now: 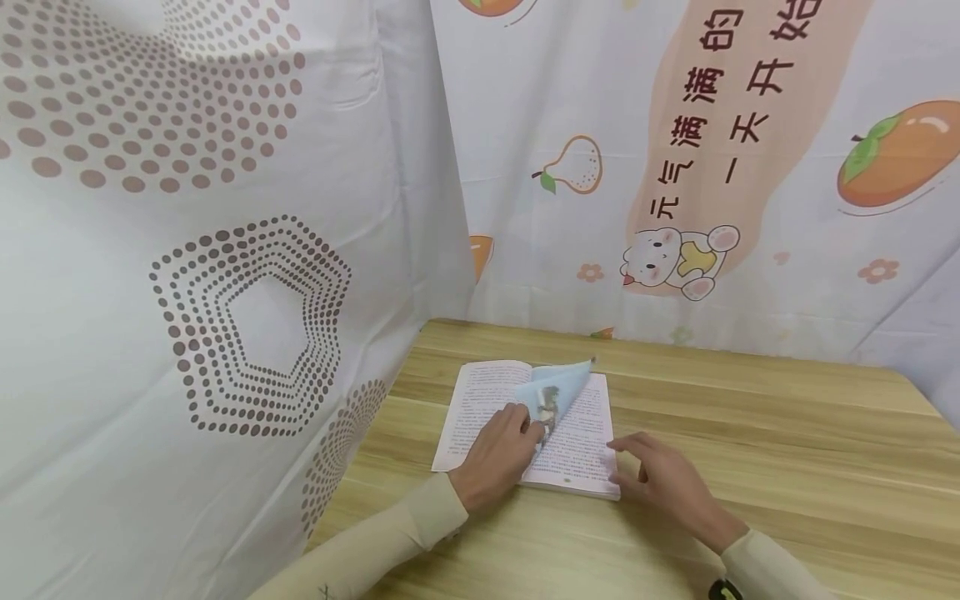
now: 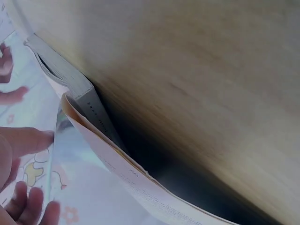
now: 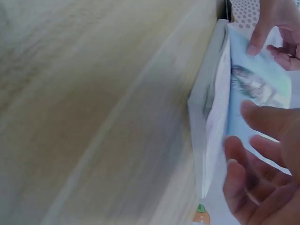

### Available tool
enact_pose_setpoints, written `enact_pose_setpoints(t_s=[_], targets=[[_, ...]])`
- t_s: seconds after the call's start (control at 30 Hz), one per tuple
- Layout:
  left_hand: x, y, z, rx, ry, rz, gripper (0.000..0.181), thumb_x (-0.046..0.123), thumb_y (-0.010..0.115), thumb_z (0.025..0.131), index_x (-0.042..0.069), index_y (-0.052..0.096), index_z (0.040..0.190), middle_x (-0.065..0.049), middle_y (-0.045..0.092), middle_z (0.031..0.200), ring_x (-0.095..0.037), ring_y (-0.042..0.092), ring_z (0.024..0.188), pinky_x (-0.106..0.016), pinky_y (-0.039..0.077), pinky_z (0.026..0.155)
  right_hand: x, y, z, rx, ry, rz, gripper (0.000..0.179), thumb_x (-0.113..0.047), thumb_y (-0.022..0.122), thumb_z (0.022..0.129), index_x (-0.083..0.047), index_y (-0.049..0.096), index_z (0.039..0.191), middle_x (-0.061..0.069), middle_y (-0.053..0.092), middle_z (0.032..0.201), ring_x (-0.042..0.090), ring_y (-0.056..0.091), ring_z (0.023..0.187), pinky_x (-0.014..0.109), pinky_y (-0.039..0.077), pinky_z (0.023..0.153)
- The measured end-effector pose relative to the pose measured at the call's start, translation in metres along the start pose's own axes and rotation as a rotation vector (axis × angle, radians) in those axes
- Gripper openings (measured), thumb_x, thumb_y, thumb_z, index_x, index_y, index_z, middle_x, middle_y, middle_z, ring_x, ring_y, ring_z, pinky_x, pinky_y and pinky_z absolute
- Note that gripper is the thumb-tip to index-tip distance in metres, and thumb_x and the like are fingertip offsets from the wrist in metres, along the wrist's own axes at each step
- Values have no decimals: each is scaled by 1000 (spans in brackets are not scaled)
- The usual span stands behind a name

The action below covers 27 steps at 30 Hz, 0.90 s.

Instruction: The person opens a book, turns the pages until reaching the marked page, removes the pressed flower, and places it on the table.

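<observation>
An open book (image 1: 577,450) lies on the table, its pages printed with small text. One pale blue page (image 1: 564,385) with a dark picture stands lifted and slanted across the right side. My left hand (image 1: 498,450) holds this page near its lower edge; in the right wrist view the thumb (image 3: 253,48) lies against the blue side. My right hand (image 1: 667,479) is beside the book's lower right edge, fingers spread and loosely bent, with nothing between them. In the left wrist view the book's page block (image 2: 70,79) shows from its edge.
The wooden table (image 1: 750,417) runs to the right of the book. A white curtain with dotted patterns (image 1: 255,325) hangs close on the left. Another curtain with fruit prints (image 1: 795,250) hangs behind the table's far edge.
</observation>
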<state>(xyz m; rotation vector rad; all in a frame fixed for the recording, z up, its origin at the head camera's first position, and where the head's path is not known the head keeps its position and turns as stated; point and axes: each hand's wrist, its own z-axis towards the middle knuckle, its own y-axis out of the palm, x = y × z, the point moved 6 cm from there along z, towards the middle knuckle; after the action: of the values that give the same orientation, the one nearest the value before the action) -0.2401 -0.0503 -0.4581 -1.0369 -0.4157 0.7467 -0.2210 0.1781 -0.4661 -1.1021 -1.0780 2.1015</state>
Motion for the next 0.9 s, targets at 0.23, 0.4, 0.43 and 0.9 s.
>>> enact_pose_setpoints(t_s=[0.23,0.4,0.43,0.9], targets=[[8,3,-6,-10,147,222,7,13,73,95,17,78,94,1,67,104,-18,50,92,-29,39,74,3,12,-4,-123,-34,-35,25,-19,87,82,-12,78,104,3,69,111,-3,49,71,25,47,62],[8,6,-11,-34,167,210,10,13,73,94,17,78,87,3,69,98,-18,54,92,-29,42,77,0,13,-4,-151,-100,-84,13,-16,84,84,-12,81,96,2,70,105,-4,52,71,25,48,61],[8,7,-12,-40,165,211,10,16,72,94,17,78,86,3,69,96,-18,54,90,-29,43,76,-1,13,-4,-144,-121,-105,11,-15,83,84,-12,81,94,1,70,104,-3,54,72,26,49,61],[6,20,-16,-197,103,139,44,64,67,87,21,74,96,5,67,89,-12,50,75,-24,43,63,-12,9,-5,18,-293,-227,13,-8,85,80,-14,75,86,-7,70,90,6,66,74,29,53,58]])
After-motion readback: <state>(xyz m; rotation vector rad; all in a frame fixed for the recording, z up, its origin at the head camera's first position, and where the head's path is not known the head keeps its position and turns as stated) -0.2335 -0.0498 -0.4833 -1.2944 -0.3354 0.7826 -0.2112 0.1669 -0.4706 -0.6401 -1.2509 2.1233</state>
